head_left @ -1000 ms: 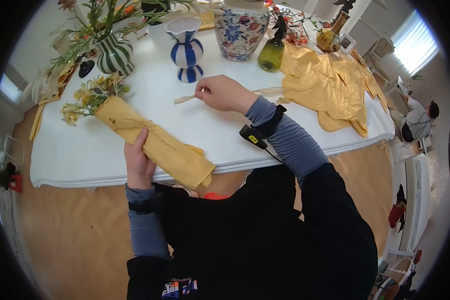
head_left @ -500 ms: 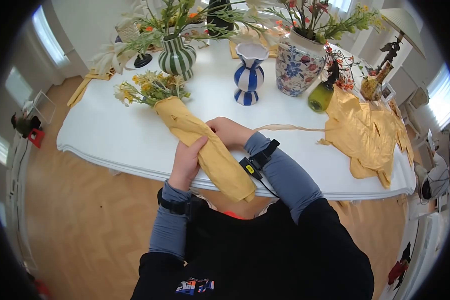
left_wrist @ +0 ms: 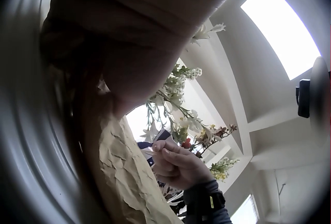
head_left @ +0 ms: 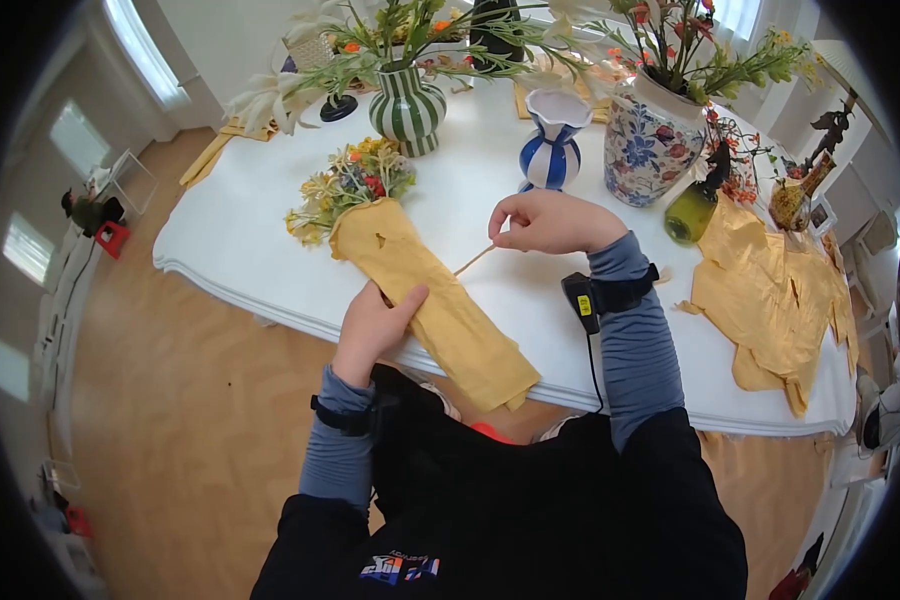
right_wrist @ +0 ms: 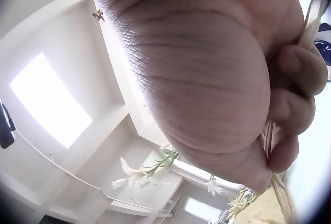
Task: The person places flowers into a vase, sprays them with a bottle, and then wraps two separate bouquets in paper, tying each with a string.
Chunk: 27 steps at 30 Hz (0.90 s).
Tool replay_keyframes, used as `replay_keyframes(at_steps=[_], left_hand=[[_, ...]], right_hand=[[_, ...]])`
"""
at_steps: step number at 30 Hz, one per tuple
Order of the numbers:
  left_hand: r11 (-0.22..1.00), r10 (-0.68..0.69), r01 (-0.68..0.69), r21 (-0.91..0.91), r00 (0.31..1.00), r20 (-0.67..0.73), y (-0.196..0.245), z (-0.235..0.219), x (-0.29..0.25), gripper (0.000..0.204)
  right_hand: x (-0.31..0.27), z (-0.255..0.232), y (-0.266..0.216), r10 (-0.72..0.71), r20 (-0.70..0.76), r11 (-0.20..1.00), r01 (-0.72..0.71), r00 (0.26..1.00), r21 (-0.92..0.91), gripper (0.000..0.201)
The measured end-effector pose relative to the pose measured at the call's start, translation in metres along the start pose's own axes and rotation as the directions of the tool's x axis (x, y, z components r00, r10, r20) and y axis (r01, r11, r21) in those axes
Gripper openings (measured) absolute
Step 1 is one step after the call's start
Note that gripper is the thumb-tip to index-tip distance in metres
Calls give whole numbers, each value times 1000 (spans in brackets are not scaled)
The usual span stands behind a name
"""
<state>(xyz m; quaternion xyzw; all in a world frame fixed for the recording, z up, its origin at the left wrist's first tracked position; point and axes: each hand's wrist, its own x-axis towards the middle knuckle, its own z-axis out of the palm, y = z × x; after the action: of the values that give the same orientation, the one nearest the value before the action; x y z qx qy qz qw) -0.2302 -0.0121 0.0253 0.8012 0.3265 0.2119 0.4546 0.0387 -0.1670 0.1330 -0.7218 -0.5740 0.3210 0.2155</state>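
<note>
My left hand point(head_left: 368, 325) grips a bouquet wrapped in yellow-gold paper point(head_left: 440, 300), its thumb across the front of the wrap. Small yellow, red and blue flowers point(head_left: 355, 185) stick out of the bouquet's top, pointing away from me. To the right of the wrap, my right hand point(head_left: 555, 222) pinches a thin beige ribbon point(head_left: 475, 262), which runs straight to the paper's right edge. In the right wrist view the ribbon point(right_wrist: 282, 198) passes through the curled fingers. The left wrist view shows crinkled paper point(left_wrist: 129, 172) below the left palm, whose fingers are mostly hidden.
Beyond the hands stand a blue-and-white striped vase point(head_left: 550, 155), a green-striped vase point(head_left: 408, 108), a large floral vase point(head_left: 655, 145) and a green bottle point(head_left: 692, 212). Crumpled gold sheets point(head_left: 770, 300) cover the right of the white table point(head_left: 240, 240).
My right hand carried the ribbon to the bouquet's far edge, then drew back to the right, pulling it straight. The left hand kept its hold. The head view swung left.
</note>
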Motion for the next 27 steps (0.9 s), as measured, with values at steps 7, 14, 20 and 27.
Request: replay_keyframes(at_steps=[7,14,20,27], left_hand=[[971,-235,239,23,965,-117,1,-38,-15,48],[806,-100,-16,-591,982,-163,29,-86,-29,19],[804,61,-197,-562,966,-251,73,-88,-35,14],[842,266,-319,-435,947,-180,105,-75,-31,15]], right_hand=[[-19,-24,-7,-262,-137,890,294,955,348,20],[-31,-29,-27,-215,-91,774,227,972,591,16],[-13,-22,-22,-458,-109,591,393,882,704,26],[0,2,-51,-494,-293,366,502,818,783,43]])
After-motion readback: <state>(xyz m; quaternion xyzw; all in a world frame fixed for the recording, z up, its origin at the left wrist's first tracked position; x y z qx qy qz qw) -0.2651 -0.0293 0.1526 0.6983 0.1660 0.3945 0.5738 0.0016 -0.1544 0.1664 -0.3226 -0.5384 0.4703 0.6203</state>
